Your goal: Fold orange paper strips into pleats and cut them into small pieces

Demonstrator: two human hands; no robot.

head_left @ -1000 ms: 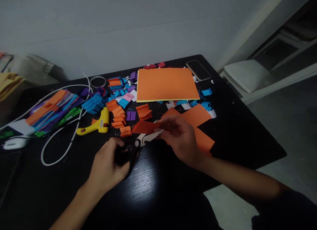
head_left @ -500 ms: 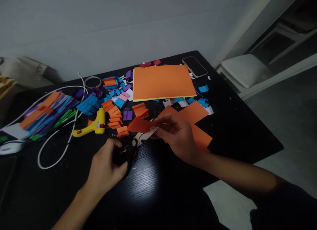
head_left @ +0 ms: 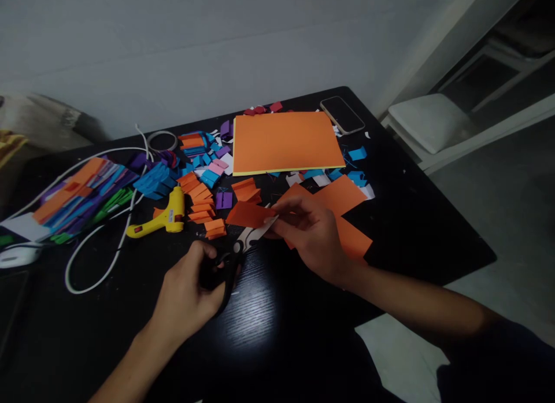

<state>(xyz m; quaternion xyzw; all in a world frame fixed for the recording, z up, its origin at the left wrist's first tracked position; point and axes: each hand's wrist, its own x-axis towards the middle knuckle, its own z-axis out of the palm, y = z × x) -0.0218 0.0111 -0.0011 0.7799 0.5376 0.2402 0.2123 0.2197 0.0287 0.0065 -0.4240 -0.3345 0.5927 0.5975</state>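
Note:
My left hand point(head_left: 188, 290) is closed round the black handles of a pair of scissors point(head_left: 238, 248). The blades point up and to the right, parted around the edge of a small piece of orange paper point(head_left: 248, 214). That paper is pinched between the thumb and fingers of my right hand point(head_left: 310, 232), close to the blade tips. Just behind and under the right hand lie larger orange paper pieces point(head_left: 353, 238) on the black table. Several small folded orange strips point(head_left: 202, 211) are left of the held paper.
A yellow glue gun point(head_left: 167, 217) lies left of centre, near a looped white cable point(head_left: 69, 270). Orange sheets point(head_left: 286, 143) are stacked at the back, beside a phone point(head_left: 342, 114). Blue folded pieces point(head_left: 156, 182) and a bundle of coloured strips point(head_left: 87, 189) are at left.
The scissors and the orange paper have shifted very slightly to the right. Both hands keep their hold.

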